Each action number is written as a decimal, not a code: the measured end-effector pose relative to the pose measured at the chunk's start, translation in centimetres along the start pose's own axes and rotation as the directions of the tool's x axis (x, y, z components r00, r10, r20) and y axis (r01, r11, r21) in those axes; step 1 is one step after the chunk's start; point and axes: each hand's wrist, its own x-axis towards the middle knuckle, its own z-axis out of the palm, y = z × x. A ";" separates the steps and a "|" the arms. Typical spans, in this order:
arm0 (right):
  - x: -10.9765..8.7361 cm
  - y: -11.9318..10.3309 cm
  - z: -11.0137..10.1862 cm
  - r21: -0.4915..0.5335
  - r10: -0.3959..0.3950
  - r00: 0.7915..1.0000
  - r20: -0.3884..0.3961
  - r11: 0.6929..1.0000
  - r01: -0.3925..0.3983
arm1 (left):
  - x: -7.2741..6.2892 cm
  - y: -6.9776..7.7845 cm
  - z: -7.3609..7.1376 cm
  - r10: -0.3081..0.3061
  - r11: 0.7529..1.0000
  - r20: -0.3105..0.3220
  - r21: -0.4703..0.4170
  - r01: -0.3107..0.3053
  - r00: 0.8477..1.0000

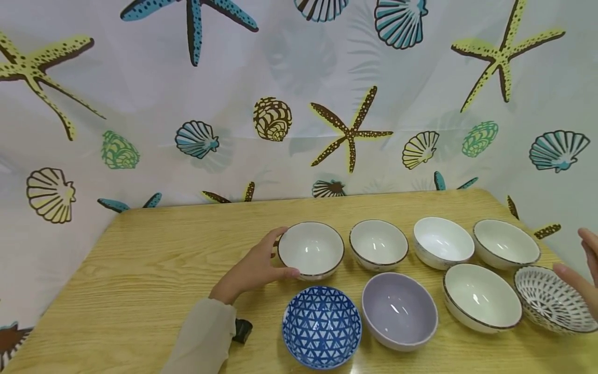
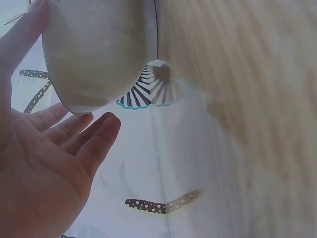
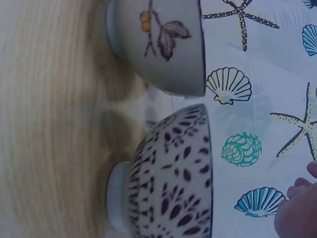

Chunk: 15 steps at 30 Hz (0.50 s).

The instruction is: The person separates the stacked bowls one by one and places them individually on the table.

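Observation:
My left hand (image 1: 257,267) touches the left side of a white bowl (image 1: 312,249) with a dark rim, at the left end of the back row. Its thumb lies at the bowl's front and its fingers at the back left, spread apart in the left wrist view. At the right edge, my right hand (image 1: 584,280) is partly cut off, thumb and fingers apart, near a dark-patterned bowl (image 1: 556,298). I see no bowl held in it. The patterned bowl's leafy outside (image 3: 168,183) shows in the right wrist view.
Along the back row stand more white bowls (image 1: 378,244). In front are a blue triangle-patterned bowl (image 1: 322,327), a lilac bowl (image 1: 399,311) and a cream bowl (image 1: 483,298). The wooden table (image 1: 126,291) meets a shell-and-starfish cloth (image 1: 224,171) behind.

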 end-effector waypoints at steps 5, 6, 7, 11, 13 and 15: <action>1.4 -2.2 1.3 0.128 -0.108 0.988 0.114 0.987 0.093 | 0.1 -0.1 0.0 0.007 1.000 -0.007 0.006 -0.007 1.000; 1.6 -2.7 1.6 0.126 -0.109 0.984 0.139 0.988 0.091 | 0.1 -0.1 0.0 0.007 1.000 -0.008 0.006 -0.007 1.000; 1.8 -3.2 1.9 0.112 -0.106 0.982 0.159 0.990 0.089 | 0.1 -0.1 0.0 0.007 1.000 -0.010 0.007 -0.007 1.000; 2.1 -7.7 2.6 0.117 -0.101 0.967 0.236 0.990 0.075 | 0.1 -0.3 0.0 0.008 1.000 -0.013 0.007 -0.007 1.000; 2.1 -10.3 2.8 0.132 -0.111 0.962 0.249 0.988 0.080 | 0.1 -0.3 0.1 0.011 1.000 -0.015 0.010 -0.011 1.000; 2.0 -12.8 2.9 0.163 -0.112 0.956 0.271 0.984 0.069 | 0.2 -0.4 0.1 0.015 1.000 -0.018 0.016 -0.015 1.000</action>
